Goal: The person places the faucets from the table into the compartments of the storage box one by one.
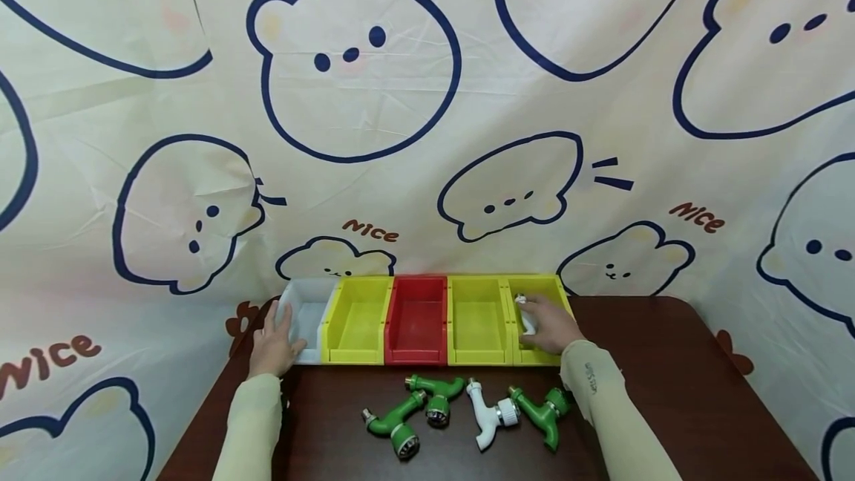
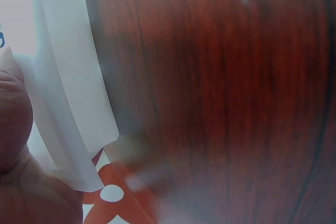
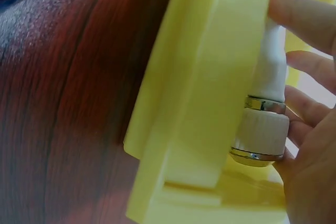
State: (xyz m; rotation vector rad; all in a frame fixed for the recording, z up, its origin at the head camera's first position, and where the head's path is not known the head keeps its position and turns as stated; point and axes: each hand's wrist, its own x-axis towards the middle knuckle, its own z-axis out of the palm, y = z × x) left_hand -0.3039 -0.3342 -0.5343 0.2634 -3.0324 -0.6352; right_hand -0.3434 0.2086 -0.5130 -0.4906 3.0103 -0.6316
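Observation:
In the head view, my right hand (image 1: 551, 325) reaches into the rightmost yellow bin (image 1: 564, 289) and holds a white faucet (image 1: 528, 321). The right wrist view shows the fingers along one side of that white faucet (image 3: 260, 132), with its ribbed collar and metal rings just inside the bin wall. At the row's left end, my left hand (image 1: 272, 344) rests on the white bin (image 1: 314, 290), fingers fairly straight along its left side and thumb near the front. Part of that hand (image 2: 16, 124) shows beside the white bin in the left wrist view.
Between the end bins stand a yellow bin (image 1: 357, 355), a red bin (image 1: 415, 357) and another yellow bin (image 1: 479, 357). In front, on the dark wooden table (image 1: 668, 392), lie several green faucets (image 1: 398, 421) and one white faucet (image 1: 490, 416). A bear-print cloth (image 1: 401, 199) hangs behind.

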